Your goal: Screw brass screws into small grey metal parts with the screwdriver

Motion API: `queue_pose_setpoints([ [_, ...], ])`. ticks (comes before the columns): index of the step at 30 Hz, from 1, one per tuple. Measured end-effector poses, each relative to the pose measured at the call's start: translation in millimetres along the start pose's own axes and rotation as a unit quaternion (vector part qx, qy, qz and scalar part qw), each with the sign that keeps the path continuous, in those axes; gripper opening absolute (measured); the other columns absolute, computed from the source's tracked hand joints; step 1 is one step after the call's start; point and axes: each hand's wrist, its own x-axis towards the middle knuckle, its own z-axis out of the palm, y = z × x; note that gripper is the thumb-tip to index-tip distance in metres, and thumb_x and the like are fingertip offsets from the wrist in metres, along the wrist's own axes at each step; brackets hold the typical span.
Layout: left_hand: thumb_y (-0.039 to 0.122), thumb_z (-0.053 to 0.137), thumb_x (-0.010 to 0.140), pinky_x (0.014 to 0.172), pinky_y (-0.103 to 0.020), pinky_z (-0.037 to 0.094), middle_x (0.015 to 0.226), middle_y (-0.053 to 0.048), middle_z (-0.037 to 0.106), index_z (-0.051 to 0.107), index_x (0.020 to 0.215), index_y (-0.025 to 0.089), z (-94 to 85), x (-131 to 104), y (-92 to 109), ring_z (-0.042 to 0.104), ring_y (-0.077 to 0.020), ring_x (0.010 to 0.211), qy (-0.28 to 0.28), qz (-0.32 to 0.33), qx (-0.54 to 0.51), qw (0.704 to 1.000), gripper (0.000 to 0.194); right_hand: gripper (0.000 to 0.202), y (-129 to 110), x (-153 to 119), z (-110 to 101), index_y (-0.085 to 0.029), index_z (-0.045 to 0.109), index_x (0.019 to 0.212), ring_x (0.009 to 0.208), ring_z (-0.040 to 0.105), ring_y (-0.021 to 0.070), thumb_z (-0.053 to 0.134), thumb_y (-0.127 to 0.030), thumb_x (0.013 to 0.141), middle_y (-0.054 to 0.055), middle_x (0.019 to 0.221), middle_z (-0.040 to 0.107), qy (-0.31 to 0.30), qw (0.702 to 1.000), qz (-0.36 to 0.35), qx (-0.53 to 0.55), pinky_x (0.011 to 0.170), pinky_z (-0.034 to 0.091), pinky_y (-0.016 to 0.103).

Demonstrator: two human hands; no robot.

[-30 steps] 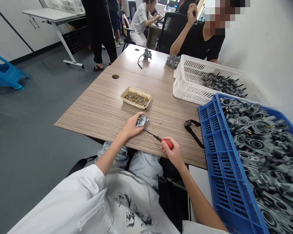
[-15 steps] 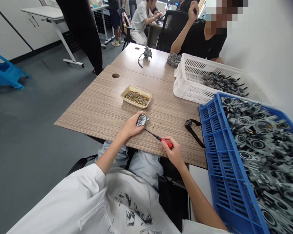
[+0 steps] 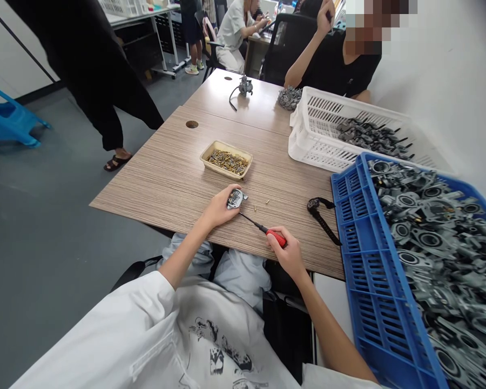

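My left hand [image 3: 222, 208] is closed around a small grey metal carburetor body [image 3: 235, 199], resting near the table's front edge. In my right hand [image 3: 287, 249] is a screwdriver [image 3: 276, 237] with a red and black handle. Its thin shaft points up and left, and the tip reaches the near side of the carburetor body by my left fingers; whether it sits in a screw I cannot tell. Two small brass pieces [image 3: 255, 208] lie on the table just right of the body. Beyond my left hand stands a cream tray [image 3: 206, 163] filled with small brass parts.
A black wristwatch [image 3: 324, 222] lies beside a blue crate [image 3: 358, 270] heaped with grey metal castings. Behind it is a white crate [image 3: 308, 146] with more parts. An assembled carburetor [image 3: 245, 86] stands on the far table. A person in black sits opposite; another walks at the left.
The person in black trousers at the left has stepped further left and nearer, with a sandalled foot now showing. My hands, the carburetor body and the screwdriver have barely moved.
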Motion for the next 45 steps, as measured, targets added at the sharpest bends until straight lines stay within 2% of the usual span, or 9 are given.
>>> queue_pose_setpoints([
  [22,0.010,0.066,0.077,0.110,-0.036,0.051,0.133,-0.008,0.069,0.054,0.138,0.021,0.0,-0.7,0.2,0.067,-0.0240,0.122,0.006,0.005,0.002,1.000,0.063,0.026,-2.1,0.6,0.3,-0.023,0.069,0.103,0.067,0.067,0.0224,0.064,-0.048,0.100,0.002,0.076,0.074,0.004,1.000,-0.022,-0.020,0.067,0.052,0.033],
  [33,0.011,0.067,0.079,0.110,-0.036,0.052,0.133,-0.008,0.069,0.053,0.138,0.021,0.3,-0.8,-1.2,0.068,-0.0238,0.121,0.009,0.009,0.003,1.000,0.062,0.025,0.4,1.1,0.7,-0.024,0.069,0.103,0.073,0.070,0.0242,0.064,-0.048,0.100,0.003,0.080,0.076,0.008,0.999,-0.026,-0.038,0.072,0.053,0.034],
  [39,0.013,0.067,0.079,0.109,-0.035,0.052,0.134,-0.008,0.069,0.053,0.138,0.021,0.7,-0.7,-3.1,0.068,-0.0238,0.121,0.009,0.017,0.005,1.000,0.061,0.026,-1.1,0.4,0.6,-0.024,0.070,0.103,0.071,0.070,0.0236,0.063,-0.049,0.099,0.003,0.081,0.076,0.008,0.999,-0.024,-0.043,0.069,0.053,0.034],
  [45,0.013,0.067,0.079,0.106,-0.035,0.054,0.130,-0.007,0.071,0.054,0.138,0.022,0.5,-0.4,-2.4,0.069,-0.0238,0.118,0.007,0.008,0.013,1.000,0.061,0.025,-4.5,0.2,0.5,-0.024,0.070,0.103,0.076,0.073,0.0247,0.064,-0.048,0.099,0.003,0.085,0.078,0.015,0.997,-0.035,-0.065,0.075,0.053,0.035],
])
